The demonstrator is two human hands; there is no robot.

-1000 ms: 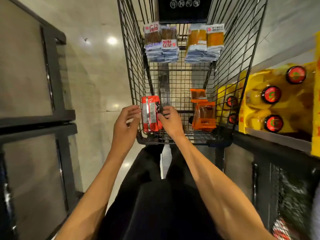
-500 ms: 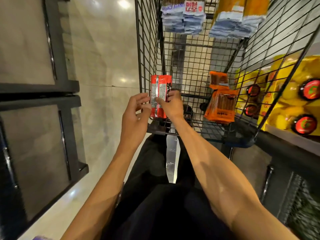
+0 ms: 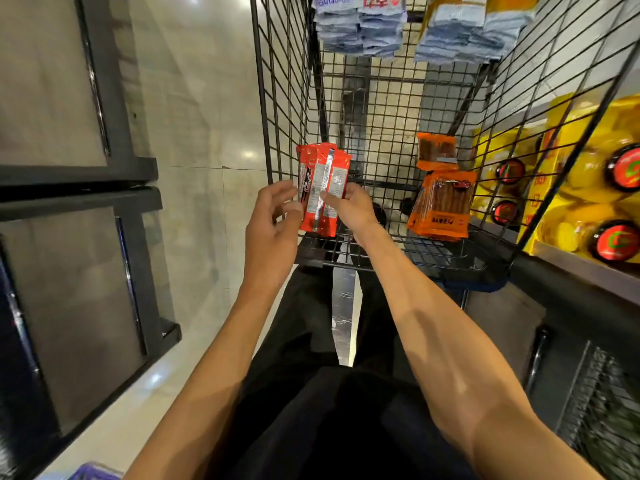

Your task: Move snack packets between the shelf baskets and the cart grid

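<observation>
Pale tiled floor [image 3: 207, 109] lay beneath the wire cart [image 3: 277, 81]. Your right grip [image 3: 351, 211] pinched the red packets [image 3: 323, 188] upright at the cart's near left corner, likely to keep the stack squared. Your left grip [image 3: 273, 220] was spread, thumb at the stack's edge, apparently steadying it. Orange packets [image 3: 440, 206] sat apart, to the right.

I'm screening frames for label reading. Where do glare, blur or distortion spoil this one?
Head view: wide-angle distortion bows the cart wires; ceiling-light glare dots the glossy floor; the yellow bottle packs at the right edge are smeared; the red packets look fairly sharp, silver seam shining.
</observation>
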